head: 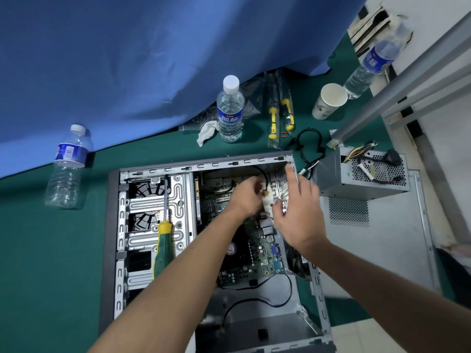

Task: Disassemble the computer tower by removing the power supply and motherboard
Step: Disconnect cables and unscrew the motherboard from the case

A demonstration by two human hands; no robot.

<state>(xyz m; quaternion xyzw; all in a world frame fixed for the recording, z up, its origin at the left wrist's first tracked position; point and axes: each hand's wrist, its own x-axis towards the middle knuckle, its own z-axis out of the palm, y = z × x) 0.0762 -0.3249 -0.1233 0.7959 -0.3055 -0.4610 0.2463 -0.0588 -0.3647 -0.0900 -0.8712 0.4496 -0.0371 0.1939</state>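
While the open grey metal computer tower (112, 225) lies on its side on the green desk (51, 250), the left hand (244, 197) pinches a small white connector (265, 193) above the green motherboard (262, 248). Right hand (298, 212): fingers spread, holding nothing. The grey boxed power supply (356, 179) sits outside, right of the case.

Left hand (246, 197) is motion-blurred; its grip cannot be determined. Both forearms cover much of the motherboard (260, 250). Case (112, 238) is cut off at the bottom edge. Blue cloth (153, 59) hides the table's (38, 250) far side. Bottle (230, 110) label unreadable.
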